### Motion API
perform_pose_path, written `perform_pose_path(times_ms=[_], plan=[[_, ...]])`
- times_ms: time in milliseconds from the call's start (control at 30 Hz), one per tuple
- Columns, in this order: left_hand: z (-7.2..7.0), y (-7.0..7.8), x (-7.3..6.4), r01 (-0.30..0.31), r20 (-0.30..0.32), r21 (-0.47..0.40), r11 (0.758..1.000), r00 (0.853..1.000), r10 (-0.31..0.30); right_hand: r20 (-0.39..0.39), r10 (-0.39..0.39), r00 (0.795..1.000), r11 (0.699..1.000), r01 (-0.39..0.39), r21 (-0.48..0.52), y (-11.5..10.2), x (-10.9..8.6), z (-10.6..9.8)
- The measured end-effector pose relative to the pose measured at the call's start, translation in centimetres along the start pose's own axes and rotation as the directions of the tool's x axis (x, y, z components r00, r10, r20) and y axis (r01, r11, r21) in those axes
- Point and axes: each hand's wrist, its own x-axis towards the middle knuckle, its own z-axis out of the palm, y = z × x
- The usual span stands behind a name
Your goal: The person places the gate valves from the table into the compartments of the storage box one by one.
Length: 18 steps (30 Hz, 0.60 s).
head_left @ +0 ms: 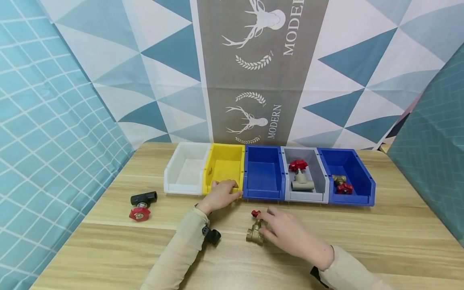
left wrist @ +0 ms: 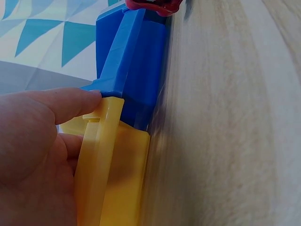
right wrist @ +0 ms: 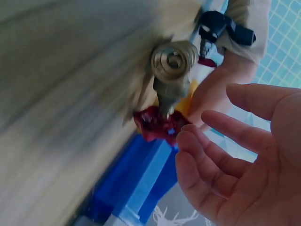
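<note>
My left hand (head_left: 222, 195) grips the front lip of the yellow bin (head_left: 226, 161), fingers over the lip and thumb at the corner beside the middle blue bin (left wrist: 141, 61). My right hand (head_left: 290, 235) is beside a brass gate valve (head_left: 255, 234) with a red handwheel on the table. In the right wrist view, the fingers of my right hand (right wrist: 230, 155) are spread and slightly bent, with fingertips right at the red handwheel (right wrist: 160, 125). The valve's round threaded opening faces that camera.
Five-bin row along the back: white bin (head_left: 188, 171) at left, grey bin (head_left: 320, 173) holding a grey valve (head_left: 302, 183), and right blue bin (head_left: 366, 189) holding a small brass valve (head_left: 340, 181). A black valve (head_left: 143, 199) with a red handwheel lies on the table at left.
</note>
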Motion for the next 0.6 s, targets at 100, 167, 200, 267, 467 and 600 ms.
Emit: perform_pose_path(times_ms=[100,167,200,267,467,600], plan=[[0.0,0.0,-0.1,0.000,0.001,-0.002,1.000,1.000,0.000,0.011,-0.016,1.000,1.000,0.017,-0.018,-0.3,0.0,0.6],[0.0,0.0,-0.1,0.001,0.002,0.002,1.000,1.000,-0.001,0.017,-0.029,0.999,0.999,0.029,-0.036,-0.4,0.0,0.9],[0.0,0.0,0.0,0.000,0.001,0.003,1.000,1.000,0.000,0.023,-0.033,0.999,0.998,0.034,-0.045,-0.4,0.0,1.0],[0.1,0.0,0.0,-0.001,0.000,0.005,1.000,1.000,0.001,0.042,-0.041,0.998,0.998,0.044,-0.055,-0.5,0.0,1.2],[0.1,-0.1,0.1,-0.002,-0.004,0.001,1.000,1.000,0.002,0.099,-0.043,0.994,0.998,0.048,-0.052,-0.8,0.2,1.6],[0.1,-0.1,0.1,-0.003,-0.003,0.004,1.000,1.000,0.003,0.112,-0.038,0.993,0.998,0.043,-0.040,-0.9,0.5,1.9]])
